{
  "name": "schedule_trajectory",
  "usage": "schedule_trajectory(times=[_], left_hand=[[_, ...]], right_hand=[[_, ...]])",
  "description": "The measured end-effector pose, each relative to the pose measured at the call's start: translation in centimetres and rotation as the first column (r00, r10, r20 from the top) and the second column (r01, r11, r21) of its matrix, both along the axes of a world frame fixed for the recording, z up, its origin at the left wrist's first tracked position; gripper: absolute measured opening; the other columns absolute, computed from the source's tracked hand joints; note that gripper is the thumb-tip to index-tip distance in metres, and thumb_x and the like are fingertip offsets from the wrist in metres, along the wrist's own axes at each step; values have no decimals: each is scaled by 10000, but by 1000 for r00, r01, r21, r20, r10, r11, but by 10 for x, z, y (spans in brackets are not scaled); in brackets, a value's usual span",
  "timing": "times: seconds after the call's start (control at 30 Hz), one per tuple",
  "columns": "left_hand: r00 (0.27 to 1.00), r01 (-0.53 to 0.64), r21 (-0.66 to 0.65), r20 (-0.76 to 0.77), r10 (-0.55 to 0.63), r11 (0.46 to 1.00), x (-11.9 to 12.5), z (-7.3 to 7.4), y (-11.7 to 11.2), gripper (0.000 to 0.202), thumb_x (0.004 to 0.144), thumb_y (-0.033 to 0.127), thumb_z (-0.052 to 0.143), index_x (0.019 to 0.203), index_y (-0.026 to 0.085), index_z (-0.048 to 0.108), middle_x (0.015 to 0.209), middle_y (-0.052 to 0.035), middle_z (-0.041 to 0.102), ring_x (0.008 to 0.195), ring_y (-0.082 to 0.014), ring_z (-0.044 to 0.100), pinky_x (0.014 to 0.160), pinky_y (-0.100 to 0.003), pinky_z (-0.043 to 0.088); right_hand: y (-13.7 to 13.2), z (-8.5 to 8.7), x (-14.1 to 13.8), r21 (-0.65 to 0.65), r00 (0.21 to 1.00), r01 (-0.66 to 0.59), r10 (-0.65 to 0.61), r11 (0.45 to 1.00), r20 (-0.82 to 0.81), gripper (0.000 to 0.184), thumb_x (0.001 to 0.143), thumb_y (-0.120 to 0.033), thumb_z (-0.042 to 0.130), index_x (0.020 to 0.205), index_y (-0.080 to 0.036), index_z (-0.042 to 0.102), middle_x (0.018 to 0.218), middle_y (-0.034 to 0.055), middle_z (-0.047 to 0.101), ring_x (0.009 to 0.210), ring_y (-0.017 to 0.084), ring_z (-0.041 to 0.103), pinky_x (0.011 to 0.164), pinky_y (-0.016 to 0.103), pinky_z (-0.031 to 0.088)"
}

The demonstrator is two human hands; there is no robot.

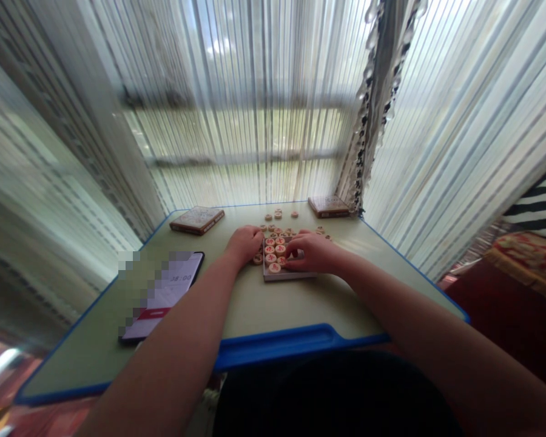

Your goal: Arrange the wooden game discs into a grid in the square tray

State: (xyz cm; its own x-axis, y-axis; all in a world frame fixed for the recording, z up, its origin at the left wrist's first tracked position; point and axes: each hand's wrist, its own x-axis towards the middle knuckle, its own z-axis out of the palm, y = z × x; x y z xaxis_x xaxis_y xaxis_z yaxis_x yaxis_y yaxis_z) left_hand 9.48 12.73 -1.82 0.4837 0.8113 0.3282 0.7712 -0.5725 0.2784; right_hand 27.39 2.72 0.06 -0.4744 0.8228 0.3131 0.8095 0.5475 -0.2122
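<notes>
A shallow open box [291, 276] on the table holds several round Chinese chess pieces [270, 249] with red characters, set in rows on its left side. My right hand [316, 250] reaches over the box from the right, its thumb and fingertips pinched on a chess piece [283, 261] inside. My left hand [246, 244] is at the box's far left edge, fingers curled against it; the fingertips are partly hidden. One loose piece [258, 259] lies just below the left hand, outside the box. More loose pieces [278, 231] are scattered beyond the box, partly behind my hands.
A phone [175, 285] lies on the left of the blue-edged table [273, 309]. Flat closed boxes sit at the far left [198, 220] and far right [329, 205]. Sheer curtains [255, 121] hang behind the table. A dark red seat [495, 297] stands on the right.
</notes>
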Motion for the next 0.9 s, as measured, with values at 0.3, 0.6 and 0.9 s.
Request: schedule_trajectory(times=[0.3, 0.6, 0.9], left_hand=[[1000, -2, 7, -4, 2, 1000, 0, 0, 0, 351, 777, 253, 335, 777, 160, 674, 862, -70, 669, 787, -149, 550, 704, -224, 384], [1000, 10, 16, -6, -10, 1000, 1, -2, 3, 356, 773, 256, 329, 773, 159, 673, 838, -73, 665, 767, -152, 546, 687, -234, 380], [1000, 6, 11, -9, -6, 1000, 0, -1, 2, 350, 781, 262, 337, 769, 162, 672, 829, -72, 664, 755, -151, 547, 675, -232, 377]], right_hand=[[-1, 1, 0, 16, 1000, -25, 25, 1000, -10, 183, 708, -359, 595, 714, -187, 658, 689, 16, 617, 675, 125, 496, 686, 253, 355], [-3, 2, -6, 80, 991, -32, 42, 996, -127, 148, 727, -284, 588, 808, -186, 665, 721, 18, 593, 699, 124, 487, 689, 244, 368], [5, -9, -15, 133, 989, -84, 99, 988, -112, 141, 750, -282, 581, 809, -211, 687, 765, 39, 590, 749, 141, 480, 737, 273, 363]])
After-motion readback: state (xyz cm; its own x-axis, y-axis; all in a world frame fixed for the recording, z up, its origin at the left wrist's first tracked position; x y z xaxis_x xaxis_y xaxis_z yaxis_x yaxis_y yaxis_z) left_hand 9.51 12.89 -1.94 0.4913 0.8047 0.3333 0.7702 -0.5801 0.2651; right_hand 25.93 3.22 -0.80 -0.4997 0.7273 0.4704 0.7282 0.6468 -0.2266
